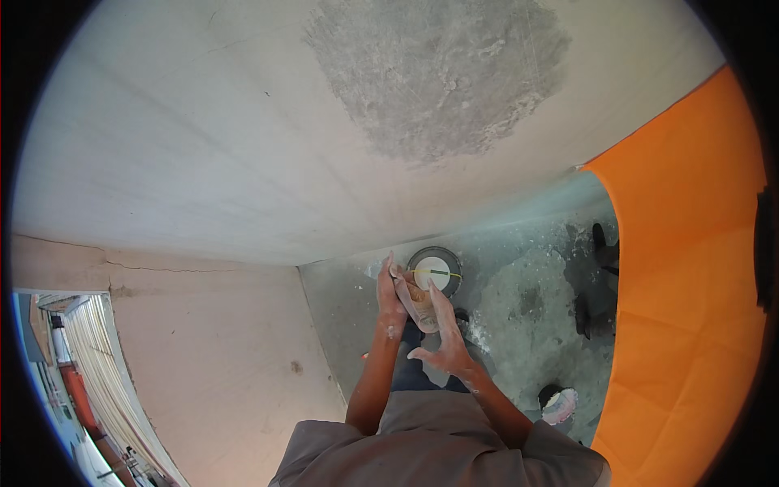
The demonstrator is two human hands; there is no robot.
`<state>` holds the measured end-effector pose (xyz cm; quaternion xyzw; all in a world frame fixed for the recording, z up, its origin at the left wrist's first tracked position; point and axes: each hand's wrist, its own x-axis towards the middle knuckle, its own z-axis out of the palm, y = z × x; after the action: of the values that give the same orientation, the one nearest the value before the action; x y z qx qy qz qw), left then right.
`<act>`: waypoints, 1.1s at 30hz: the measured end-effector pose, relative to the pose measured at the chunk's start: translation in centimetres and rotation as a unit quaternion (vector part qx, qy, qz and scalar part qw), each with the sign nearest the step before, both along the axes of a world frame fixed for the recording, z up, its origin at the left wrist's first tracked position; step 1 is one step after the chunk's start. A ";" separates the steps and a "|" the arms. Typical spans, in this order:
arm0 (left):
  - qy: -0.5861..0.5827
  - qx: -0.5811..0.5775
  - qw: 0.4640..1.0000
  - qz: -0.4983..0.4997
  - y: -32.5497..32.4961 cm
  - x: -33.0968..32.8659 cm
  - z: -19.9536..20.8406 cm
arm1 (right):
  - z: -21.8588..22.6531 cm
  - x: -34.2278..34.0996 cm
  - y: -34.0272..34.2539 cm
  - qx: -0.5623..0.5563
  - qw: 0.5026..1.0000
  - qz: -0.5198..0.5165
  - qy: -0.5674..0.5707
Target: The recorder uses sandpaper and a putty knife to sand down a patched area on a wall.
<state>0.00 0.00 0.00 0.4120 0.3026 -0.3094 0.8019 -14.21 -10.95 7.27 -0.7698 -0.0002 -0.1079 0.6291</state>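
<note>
My left hand (390,299) is raised in front of me, its fingers closed round a thin, pale, flat tool (408,299) like a scraper blade; its exact kind is hard to tell. Close by on the right, my right hand (446,351) has its fingers stretched and thumb spread, with nothing gripped. White dust or plaster coats both hands. Beyond them on the floor stands a black bucket (458,274) holding white material (431,269), crossed by a yellow strip. Ahead, the pale wall (219,154) bears a large rough grey patch (442,77).
An orange sheet (682,268) hangs along the right. A smaller dark container with a whitish rim (560,406) stands on the splotched concrete floor (527,300). Dark objects (583,316) lie beside the sheet. At left, an opening (93,341) shows stacked materials beyond a side wall (219,341).
</note>
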 end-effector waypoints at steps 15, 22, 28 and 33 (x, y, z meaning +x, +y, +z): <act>-0.248 0.132 0.956 0.083 1.0 3.8 0.8 | -1.4 11.5 -17.4 -0.284 0.884 -0.281 -0.241; -0.162 0.163 0.973 0.006 1.4 2.3 -1.6 | -3.8 21.3 -16.6 -0.340 0.832 -0.341 -0.275; -0.110 0.221 0.969 -0.001 7.5 1.0 -5.4 | -6.0 26.5 -11.4 -0.273 0.822 -0.363 -0.343; -0.100 0.307 0.943 -0.084 10.7 -1.1 -7.8 | -9.3 28.1 -9.8 -0.657 0.624 -0.217 -0.363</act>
<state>-1.14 10.66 -7.78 0.6911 0.2651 -0.2246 0.6337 13.89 -20.80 -2.03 -0.8549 -0.1323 -0.4827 -0.1368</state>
